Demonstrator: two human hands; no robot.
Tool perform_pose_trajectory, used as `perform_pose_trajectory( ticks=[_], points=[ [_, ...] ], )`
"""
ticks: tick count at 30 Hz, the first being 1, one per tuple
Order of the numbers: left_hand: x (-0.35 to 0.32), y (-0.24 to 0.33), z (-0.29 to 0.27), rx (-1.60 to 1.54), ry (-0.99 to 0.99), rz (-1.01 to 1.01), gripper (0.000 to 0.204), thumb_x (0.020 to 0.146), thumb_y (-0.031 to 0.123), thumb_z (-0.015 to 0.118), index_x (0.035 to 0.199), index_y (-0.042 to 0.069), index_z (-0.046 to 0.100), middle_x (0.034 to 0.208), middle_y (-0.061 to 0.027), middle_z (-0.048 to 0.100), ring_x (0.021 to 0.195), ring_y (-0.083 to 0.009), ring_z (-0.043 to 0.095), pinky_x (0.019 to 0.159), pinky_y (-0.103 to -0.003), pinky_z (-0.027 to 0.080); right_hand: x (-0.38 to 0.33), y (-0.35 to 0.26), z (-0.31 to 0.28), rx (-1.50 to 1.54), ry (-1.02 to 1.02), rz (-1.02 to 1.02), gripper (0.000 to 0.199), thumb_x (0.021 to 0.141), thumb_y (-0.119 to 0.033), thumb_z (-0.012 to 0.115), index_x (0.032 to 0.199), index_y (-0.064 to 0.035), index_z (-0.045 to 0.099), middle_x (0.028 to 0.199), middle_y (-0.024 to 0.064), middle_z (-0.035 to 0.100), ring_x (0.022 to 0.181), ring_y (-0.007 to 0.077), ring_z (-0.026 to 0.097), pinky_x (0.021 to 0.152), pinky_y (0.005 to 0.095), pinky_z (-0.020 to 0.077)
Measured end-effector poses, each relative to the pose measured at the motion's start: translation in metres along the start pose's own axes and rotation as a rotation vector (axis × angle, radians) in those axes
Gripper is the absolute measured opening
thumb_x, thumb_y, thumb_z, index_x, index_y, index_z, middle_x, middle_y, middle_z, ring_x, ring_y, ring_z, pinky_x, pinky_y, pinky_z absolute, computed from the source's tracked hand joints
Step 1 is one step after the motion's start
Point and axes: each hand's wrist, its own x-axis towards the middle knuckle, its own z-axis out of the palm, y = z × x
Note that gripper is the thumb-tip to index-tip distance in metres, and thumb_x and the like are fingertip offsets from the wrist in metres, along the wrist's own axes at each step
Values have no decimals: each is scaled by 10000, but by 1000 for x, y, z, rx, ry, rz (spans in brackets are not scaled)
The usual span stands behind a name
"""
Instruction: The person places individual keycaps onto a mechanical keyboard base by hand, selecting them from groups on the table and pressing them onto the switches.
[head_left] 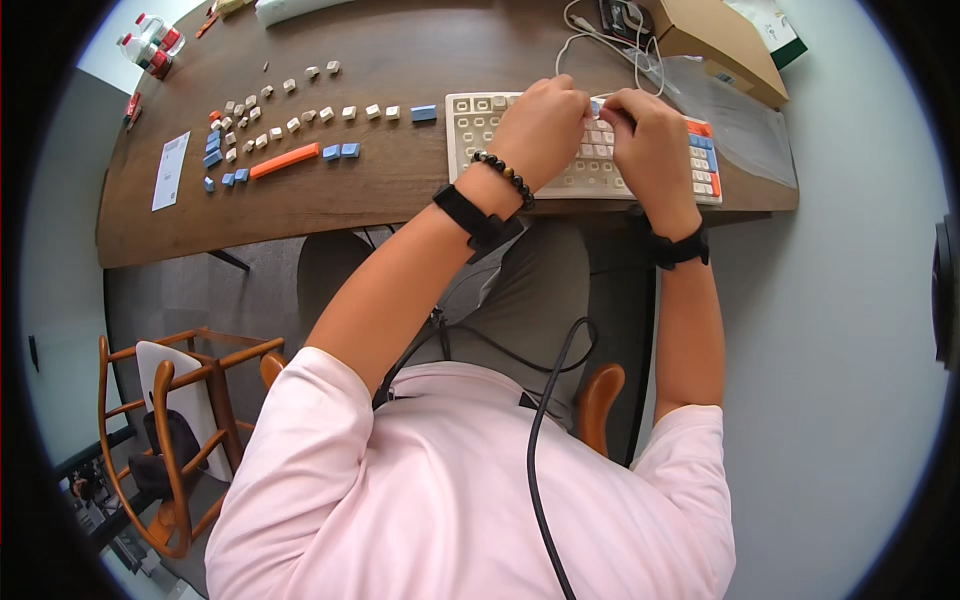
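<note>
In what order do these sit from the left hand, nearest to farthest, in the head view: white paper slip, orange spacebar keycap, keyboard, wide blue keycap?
1. Keyboard: directly beneath the left hand.
2. Wide blue keycap: just left of the keyboard.
3. Orange spacebar keycap: farther left.
4. White paper slip: farthest left of the four.

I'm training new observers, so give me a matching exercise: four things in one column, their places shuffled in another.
1. cream rectangular keyboard
2. long orange keycap
3. two clear bottles with red labels
4. brown cardboard box

A. far left of the dark brown desk
B. beneath the left hand and right hand
C. desk's far right
D. between small blue keycaps

1-B; 2-D; 3-A; 4-C
</note>
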Motion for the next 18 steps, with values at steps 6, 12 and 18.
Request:
perform_pose_trajectory(
  ticks=[6,12,18],
  points=[
    [2,2,-2,-6,-16,-20,168,1044,137,778,1057,-14,850,1052,-182,754,1034,-421,746,945,-518,610,2,10,4,-18,-61,-15,87,1020,-52,751,1008,32,770,977,222,778,941,457,750,844,540,584],
    [1,-2,-1,-4,-17,-9,168,1039,144,791,1055,-14,847,1057,-178,760,1029,-417,748,938,-513,608,-3,7,9,75,4,112,99,1011,-64,784,1008,33,804,925,229,805,856,428,787,780,480,604],
    [0,-2,0,-23,5,-3,172,1041,152,797,1068,-3,864,1058,-175,761,1033,-415,748,945,-511,606,-16,-2,12,163,34,231,95,994,-54,829,1011,38,817,880,218,809,769,361,792,731,421,601]
  ],
)
